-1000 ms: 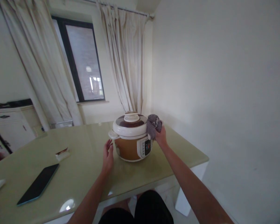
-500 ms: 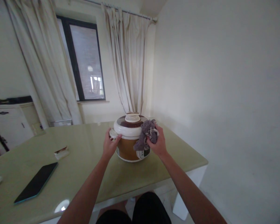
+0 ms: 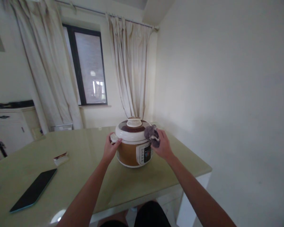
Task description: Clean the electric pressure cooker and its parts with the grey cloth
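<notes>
A brown and white electric cooker (image 3: 130, 151) with a white lid and a small front control panel stands on the pale green table (image 3: 85, 176). My left hand (image 3: 110, 148) grips the cooker's left side handle. My right hand (image 3: 162, 145) is closed on a bunched grey cloth (image 3: 151, 135) and presses it against the right edge of the lid.
A dark tablet (image 3: 33, 190) lies flat at the table's near left, with a small wrapped packet (image 3: 60, 157) beyond it. A white cabinet (image 3: 7, 129) stands at the left, curtains and a window behind. A bare white wall runs along the right.
My left hand rose from the table and took hold of the cooker's left handle. My right hand moved the cloth down over the front, then back up to the lid's right edge.
</notes>
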### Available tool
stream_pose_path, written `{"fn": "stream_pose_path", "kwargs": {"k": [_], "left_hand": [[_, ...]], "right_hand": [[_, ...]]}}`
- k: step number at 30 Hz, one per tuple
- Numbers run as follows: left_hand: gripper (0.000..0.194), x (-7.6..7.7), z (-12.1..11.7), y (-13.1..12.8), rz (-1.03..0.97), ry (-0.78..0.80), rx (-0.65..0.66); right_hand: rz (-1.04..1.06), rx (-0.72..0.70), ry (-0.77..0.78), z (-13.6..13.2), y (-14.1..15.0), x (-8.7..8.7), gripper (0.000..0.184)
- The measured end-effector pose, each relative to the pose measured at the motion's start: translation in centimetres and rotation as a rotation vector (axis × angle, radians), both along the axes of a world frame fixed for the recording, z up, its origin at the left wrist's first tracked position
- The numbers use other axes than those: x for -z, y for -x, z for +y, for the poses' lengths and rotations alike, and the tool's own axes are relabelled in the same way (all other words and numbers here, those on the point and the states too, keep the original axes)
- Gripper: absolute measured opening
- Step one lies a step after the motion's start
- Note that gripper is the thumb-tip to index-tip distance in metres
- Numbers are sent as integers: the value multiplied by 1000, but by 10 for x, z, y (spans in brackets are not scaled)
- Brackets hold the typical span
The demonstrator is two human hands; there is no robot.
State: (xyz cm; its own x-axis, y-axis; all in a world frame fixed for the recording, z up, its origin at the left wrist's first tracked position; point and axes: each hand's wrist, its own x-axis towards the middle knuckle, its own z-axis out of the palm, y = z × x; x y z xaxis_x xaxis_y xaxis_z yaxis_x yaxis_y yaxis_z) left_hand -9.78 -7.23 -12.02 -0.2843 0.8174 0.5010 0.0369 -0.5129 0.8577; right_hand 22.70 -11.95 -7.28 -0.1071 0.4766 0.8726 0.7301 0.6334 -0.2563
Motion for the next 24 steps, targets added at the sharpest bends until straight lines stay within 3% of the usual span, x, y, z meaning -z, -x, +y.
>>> {"fn": "stream_pose_path", "kwargs": {"k": [3,7,10,13,16,18,21,24], "left_hand": [[76,0,0,1,11,5,16],[75,-1,-1,3,36,0,22],[74,-2,-1,3,46,-16,14],[75,0,0,2,29,-18,17],[75,1,1,0,10,-14,37],[75,2,1,-1,9,-19,48],[73,0,-1,-2,16,-34,49],[73,-4,-4,-1,24,-31,47]], "right_hand": [[-47,-43,-56,-17,34,20,90],[-311,-117,-70,-34,68,13,83],[-446,-221,-109,-29,60,1,75],[-298,-234,-118,-16,32,2,69],[-34,-149,-114,-11,13,15,68],[23,-78,-140,-15,20,26,66],[-111,-15,-218,-30,53,47,57],[-378,-11,-315,-44,87,71,38]]}}
